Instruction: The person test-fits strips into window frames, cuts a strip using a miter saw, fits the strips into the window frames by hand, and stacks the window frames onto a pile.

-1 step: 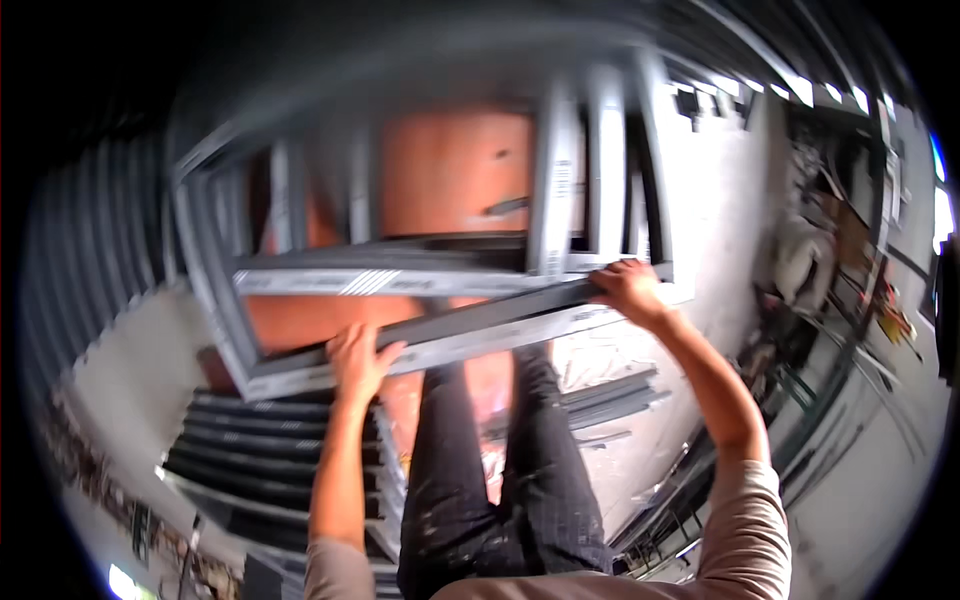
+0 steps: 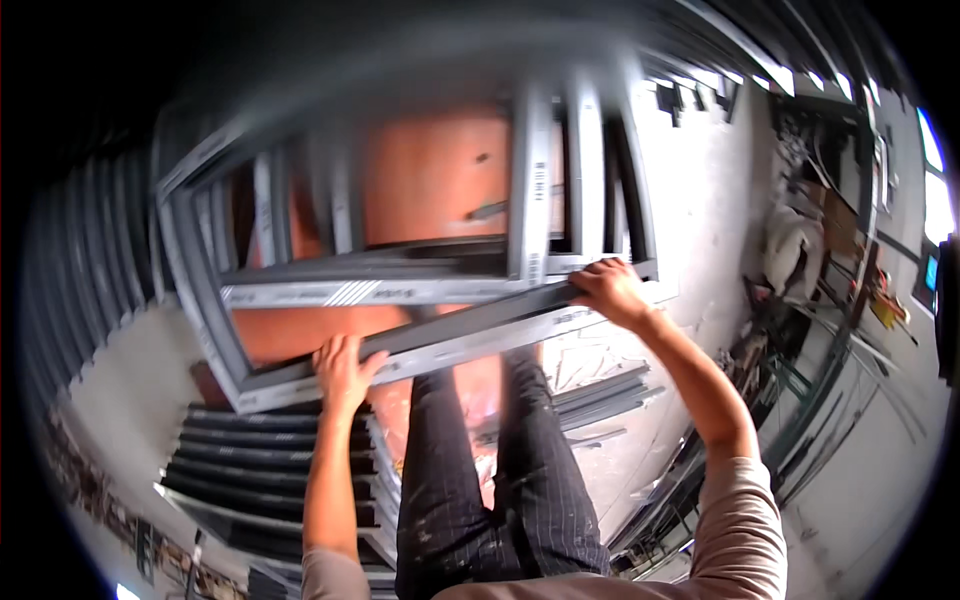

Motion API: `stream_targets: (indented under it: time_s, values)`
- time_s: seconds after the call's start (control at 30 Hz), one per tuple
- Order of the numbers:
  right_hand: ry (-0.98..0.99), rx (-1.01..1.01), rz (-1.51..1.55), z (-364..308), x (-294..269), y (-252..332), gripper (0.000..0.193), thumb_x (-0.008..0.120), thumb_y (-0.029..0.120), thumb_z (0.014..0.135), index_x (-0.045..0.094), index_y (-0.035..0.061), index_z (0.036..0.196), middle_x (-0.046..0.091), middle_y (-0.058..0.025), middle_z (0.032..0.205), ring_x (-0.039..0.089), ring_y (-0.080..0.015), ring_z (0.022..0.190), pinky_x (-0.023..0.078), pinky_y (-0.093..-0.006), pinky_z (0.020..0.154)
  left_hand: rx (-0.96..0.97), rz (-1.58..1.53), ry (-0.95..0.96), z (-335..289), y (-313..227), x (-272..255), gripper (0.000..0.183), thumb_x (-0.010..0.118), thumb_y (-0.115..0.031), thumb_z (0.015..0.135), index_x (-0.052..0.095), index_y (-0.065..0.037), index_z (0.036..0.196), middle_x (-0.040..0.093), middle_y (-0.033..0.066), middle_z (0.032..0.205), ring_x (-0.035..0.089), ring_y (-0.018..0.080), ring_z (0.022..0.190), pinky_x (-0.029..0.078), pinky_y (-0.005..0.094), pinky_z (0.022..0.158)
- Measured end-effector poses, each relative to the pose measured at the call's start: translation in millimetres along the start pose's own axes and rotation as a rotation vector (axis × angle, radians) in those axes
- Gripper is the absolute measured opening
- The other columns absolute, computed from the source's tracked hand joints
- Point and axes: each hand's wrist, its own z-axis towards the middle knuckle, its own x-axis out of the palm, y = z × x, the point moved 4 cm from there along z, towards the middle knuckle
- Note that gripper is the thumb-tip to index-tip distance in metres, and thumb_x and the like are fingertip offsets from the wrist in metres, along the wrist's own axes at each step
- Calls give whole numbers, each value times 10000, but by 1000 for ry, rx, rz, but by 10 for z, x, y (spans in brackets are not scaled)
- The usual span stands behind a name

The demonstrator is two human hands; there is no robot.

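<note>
A large grey rectangular frame (image 2: 475, 344), like a window frame with pale protective film on its bars, slants in front of me, its left corner nearer than its right. My left hand (image 2: 343, 372) is closed over its near bar toward the left. Near that bar's right end, my right hand (image 2: 610, 291) grips it with the fingers over the top. Behind the near bar lies another grey bar (image 2: 370, 291) with striped film, above an orange surface (image 2: 435, 180). Whether the two bars belong to one piece I cannot tell. The far side is blurred and dark.
Grey profiles (image 2: 75, 250) stand in a row at the left. Below them is a stack of dark frames (image 2: 240, 455) by my left forearm. Loose grey strips (image 2: 600, 400) lie on the floor beyond my legs. Clutter and a white roll (image 2: 795, 250) line the right side.
Both hands keep their grip on the frame. Its left corner sits slightly lower and the near bar slants a little more. The whole view has shifted slightly.
</note>
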Motion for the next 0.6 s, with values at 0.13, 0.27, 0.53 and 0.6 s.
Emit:
stream_targets:
  time_s: [0.13, 0.27, 0.53, 0.6]
  values:
    - [-124, 36, 19, -128, -94, -120, 325, 743, 355, 724, 635, 168, 967, 630, -21, 886, 608, -234, 920, 428, -390, 857, 11, -60, 57, 133, -117, 108, 413, 690, -411, 789, 601, -61, 990, 587, 113, 959, 539, 336, 982, 380, 448, 904]
    - [-124, 46, 3, -8, -159, -235, 290, 730, 379, 738, 641, 188, 937, 619, -27, 849, 606, -233, 891, 428, -379, 825, -10, -38, 100, 243, -151, 195, 428, 642, -444, 827, 599, -56, 1002, 578, 123, 980, 531, 342, 990, 379, 448, 900]
    - [62, 41, 88, 7, 36, -375, 320, 690, 433, 776, 655, 158, 937, 661, -62, 889, 632, -256, 928, 451, -379, 819, -86, 90, 281, 201, -281, 209, 597, 694, -470, 778, 543, -54, 1179, 562, 147, 1135, 492, 349, 1108, 343, 462, 983]
    - [69, 20, 98, 10, 30, -414, 316, 682, 430, 789, 659, 144, 922, 665, -70, 873, 638, -260, 902, 455, -376, 810, -22, 179, 309, 251, -618, 212, 923, 794, -502, 644, 414, -38, 1345, 492, 166, 1293, 420, 349, 1236, 273, 483, 1075]
